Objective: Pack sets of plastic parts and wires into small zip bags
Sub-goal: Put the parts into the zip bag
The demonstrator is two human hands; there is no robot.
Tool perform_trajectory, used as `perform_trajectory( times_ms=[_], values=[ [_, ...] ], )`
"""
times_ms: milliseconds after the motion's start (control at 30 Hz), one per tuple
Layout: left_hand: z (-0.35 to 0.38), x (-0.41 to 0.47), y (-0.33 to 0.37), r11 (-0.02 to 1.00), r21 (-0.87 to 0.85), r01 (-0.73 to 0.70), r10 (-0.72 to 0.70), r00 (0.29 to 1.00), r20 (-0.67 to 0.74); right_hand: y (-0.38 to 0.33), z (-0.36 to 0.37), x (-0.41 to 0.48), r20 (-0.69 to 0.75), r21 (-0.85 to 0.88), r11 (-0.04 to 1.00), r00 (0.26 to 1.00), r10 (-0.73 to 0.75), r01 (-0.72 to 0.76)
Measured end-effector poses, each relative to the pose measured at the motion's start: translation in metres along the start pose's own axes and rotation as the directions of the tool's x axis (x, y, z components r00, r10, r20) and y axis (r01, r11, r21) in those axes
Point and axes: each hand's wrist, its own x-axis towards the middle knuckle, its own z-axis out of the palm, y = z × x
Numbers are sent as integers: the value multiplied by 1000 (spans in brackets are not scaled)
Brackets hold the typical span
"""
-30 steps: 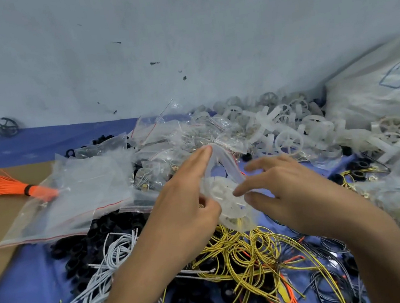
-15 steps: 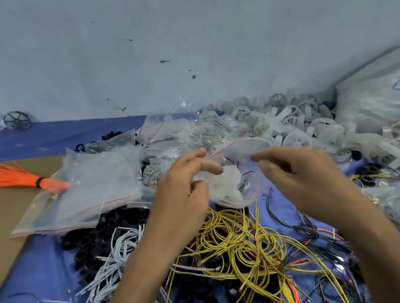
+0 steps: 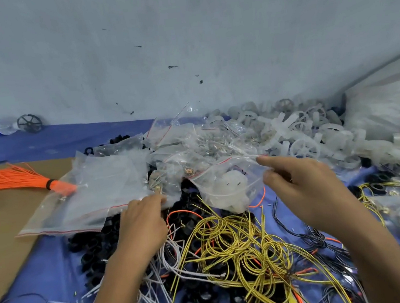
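A pale grey wall backs the blue sheet. At far left lies a tied bundle of orange wires, then a stack of large clear zip bags. Your left hand sits at their near edge, fingers curled; whether its grip holds anything, I cannot tell. The small clear zip bag, a white plastic part inside, hangs above coiled yellow wires, its top corner pinched in your right hand.

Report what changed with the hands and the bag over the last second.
The left hand let go of the small zip bag and moved down-left to the edge of the large clear bag. The right hand now pinches the bag's mouth alone, white part inside. Wire piles and loose white parts stayed put.
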Motion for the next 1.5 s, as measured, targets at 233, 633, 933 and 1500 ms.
perform_trajectory(
  times_ms=[233, 633, 933, 1500],
  values=[
    [-18, 4, -3, 958, -288, -14, -61, 966, -252, -3, -3, -1, 61, -8, 1000, 998, -21, 22],
    [-113, -36, 48, -30, -938, -345, 106, 932, -346, -11, -5, -1, 50, -157, 987, 999, -14, 22],
    [-57, -42, 83, 640, -750, -170, 365, 926, 101, -14, -4, -5, 70, -116, 993, 997, 22, -13],
    [-62, -37, 74, 851, -401, -341, 263, 935, -237, -16, -16, -6, 4, -52, 998, 1000, 20, -19]
  ],
)
